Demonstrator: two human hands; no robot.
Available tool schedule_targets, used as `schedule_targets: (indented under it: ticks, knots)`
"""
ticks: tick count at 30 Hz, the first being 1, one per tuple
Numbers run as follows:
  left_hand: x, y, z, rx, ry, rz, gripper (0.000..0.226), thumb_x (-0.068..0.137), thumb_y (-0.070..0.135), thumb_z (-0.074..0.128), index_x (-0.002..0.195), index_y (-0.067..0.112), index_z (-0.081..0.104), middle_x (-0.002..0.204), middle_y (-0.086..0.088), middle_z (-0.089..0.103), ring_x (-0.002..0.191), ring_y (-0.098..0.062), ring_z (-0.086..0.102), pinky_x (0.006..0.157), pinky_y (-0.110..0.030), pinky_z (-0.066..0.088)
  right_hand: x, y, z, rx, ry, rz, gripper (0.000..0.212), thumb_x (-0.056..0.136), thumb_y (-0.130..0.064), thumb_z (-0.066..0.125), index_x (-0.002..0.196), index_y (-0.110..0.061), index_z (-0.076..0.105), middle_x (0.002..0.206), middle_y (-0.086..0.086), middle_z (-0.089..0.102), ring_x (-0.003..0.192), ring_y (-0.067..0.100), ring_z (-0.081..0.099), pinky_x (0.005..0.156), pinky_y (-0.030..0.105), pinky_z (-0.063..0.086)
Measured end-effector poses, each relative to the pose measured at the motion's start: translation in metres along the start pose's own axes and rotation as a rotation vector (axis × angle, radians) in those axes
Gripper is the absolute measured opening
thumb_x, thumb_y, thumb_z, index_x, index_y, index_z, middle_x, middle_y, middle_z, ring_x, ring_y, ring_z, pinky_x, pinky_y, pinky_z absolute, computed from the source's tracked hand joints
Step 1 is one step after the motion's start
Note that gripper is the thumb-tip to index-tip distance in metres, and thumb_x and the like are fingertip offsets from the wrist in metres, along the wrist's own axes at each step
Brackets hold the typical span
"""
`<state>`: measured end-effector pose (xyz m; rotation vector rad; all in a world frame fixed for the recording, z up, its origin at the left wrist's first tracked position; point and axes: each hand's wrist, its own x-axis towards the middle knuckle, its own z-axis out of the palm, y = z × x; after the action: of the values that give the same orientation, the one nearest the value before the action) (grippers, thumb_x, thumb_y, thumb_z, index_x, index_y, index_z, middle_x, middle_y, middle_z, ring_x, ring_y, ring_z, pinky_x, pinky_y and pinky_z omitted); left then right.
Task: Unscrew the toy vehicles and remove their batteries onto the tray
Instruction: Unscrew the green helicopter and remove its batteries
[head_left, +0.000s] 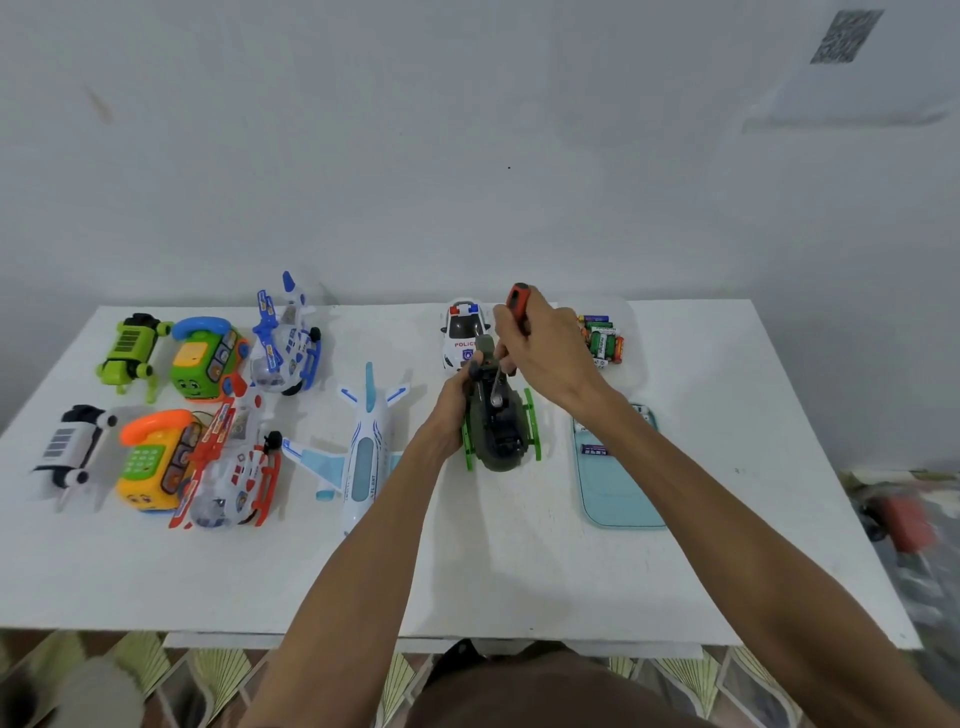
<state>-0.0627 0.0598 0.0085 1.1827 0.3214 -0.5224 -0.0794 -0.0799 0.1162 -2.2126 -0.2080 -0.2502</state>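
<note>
Right grip (540, 353) curled tight round the screwdriver (518, 297), tip in the upturned green helicopter (501, 436) at the middle of the worktop (519, 561). Left grip (457, 395) pinched its tail. A tilted tip could have slipped and stripped the screw.

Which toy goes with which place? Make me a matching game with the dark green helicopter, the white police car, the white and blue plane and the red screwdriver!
Things
1. dark green plastic toy helicopter with bright green skids
2. white toy police car
3. white and light blue toy airplane
4. red-handled screwdriver

Places
a. gripped in the right hand
b. lying on the white table, left of the left forearm
c. near the table's far edge, behind both hands
d. held steady by the left hand

Pairs: 1-d, 2-c, 3-b, 4-a
</note>
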Motion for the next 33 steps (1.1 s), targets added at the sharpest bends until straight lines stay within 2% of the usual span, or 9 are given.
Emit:
schedule_targets:
  ticks: [5,9,13,16,19,24,27,30,33]
  knots:
    - [0.004,-0.002,-0.004,-0.01,0.012,-0.022,0.046,0.103,0.05,0.05,0.107,0.012,0.075,0.099,-0.013,0.074,0.088,-0.027,0.07,0.085,-0.04,0.057,-0.007,0.007,0.005,0.009,0.055,0.029,0.031,0.1,-0.046,0.043,0.092,-0.016,0.048,0.068,0.006,0.069,0.06,0.021,0.067,0.061,0.045,0.055]
    - [0.006,-0.002,-0.005,-0.024,-0.002,-0.042,0.049,0.101,0.052,0.054,0.112,0.007,0.07,0.096,-0.014,0.073,0.083,-0.029,0.071,0.076,-0.038,0.06,-0.014,0.011,0.002,0.0,0.083,-0.002,0.018,0.1,-0.032,0.048,0.093,-0.016,0.052,0.061,-0.001,0.058,0.053,0.013,0.055,0.059,0.04,0.05]
    - [0.005,0.0,-0.005,-0.04,-0.023,-0.038,0.043,0.104,0.047,0.05,0.102,0.01,0.072,0.092,-0.011,0.074,0.078,-0.024,0.072,0.069,-0.033,0.059,-0.019,0.021,0.0,-0.227,-0.141,0.009,0.024,0.094,-0.038,0.06,0.079,-0.02,0.058,0.058,-0.007,0.053,0.054,0.009,0.049,0.058,0.03,0.045]
    - [0.007,0.001,-0.006,-0.02,-0.027,-0.028,0.045,0.104,0.05,0.049,0.111,0.013,0.075,0.103,-0.012,0.076,0.087,-0.025,0.073,0.077,-0.036,0.058,-0.022,0.028,0.007,-0.365,-0.348,0.194,0.04,0.081,-0.054,0.072,0.067,-0.02,0.058,0.064,0.001,0.056,0.061,0.012,0.05,0.058,0.029,0.042]
    - [0.006,0.001,-0.004,0.0,-0.012,-0.03,0.045,0.103,0.051,0.05,0.113,0.015,0.075,0.104,-0.011,0.077,0.089,-0.025,0.074,0.082,-0.038,0.058,-0.025,0.028,0.014,-0.373,-0.398,0.268,0.045,0.072,-0.059,0.078,0.064,-0.021,0.055,0.069,0.003,0.056,0.063,0.014,0.053,0.056,0.029,0.042]
    - [0.005,0.001,-0.004,0.021,-0.013,-0.018,0.045,0.104,0.05,0.049,0.11,0.015,0.076,0.106,-0.012,0.077,0.093,-0.026,0.073,0.084,-0.039,0.056,-0.021,0.014,0.015,-0.445,-0.39,0.261,0.029,0.077,-0.037,0.074,0.068,-0.018,0.054,0.072,0.006,0.059,0.069,0.024,0.061,0.068,0.036,0.058]
    - [0.005,0.002,-0.003,0.019,-0.006,-0.016,0.042,0.103,0.049,0.052,0.099,0.015,0.078,0.1,-0.01,0.076,0.089,-0.026,0.072,0.081,-0.038,0.055,-0.016,0.008,0.012,-0.509,-0.352,0.215,0.026,0.078,-0.036,0.073,0.08,-0.016,0.057,0.083,0.01,0.061,0.075,0.025,0.061,0.065,0.035,0.055]
    - [0.004,0.003,-0.004,0.022,-0.023,-0.018,0.041,0.104,0.048,0.049,0.102,0.015,0.073,0.09,-0.007,0.077,0.081,-0.022,0.073,0.072,-0.035,0.056,-0.015,0.0,0.016,-0.552,-0.431,0.173,0.036,0.079,-0.043,0.076,0.097,-0.015,0.062,0.094,0.009,0.058,0.084,0.024,0.058,0.067,0.033,0.048]
    - [0.001,0.003,-0.001,0.05,-0.03,-0.03,0.039,0.105,0.047,0.047,0.096,0.017,0.07,0.079,-0.003,0.075,0.072,-0.017,0.072,0.063,-0.03,0.056,-0.019,-0.005,0.021,-0.555,-0.464,0.186,0.039,0.084,-0.033,0.075,0.114,-0.013,0.062,0.102,0.008,0.048,0.086,0.024,0.052,0.07,0.033,0.045]
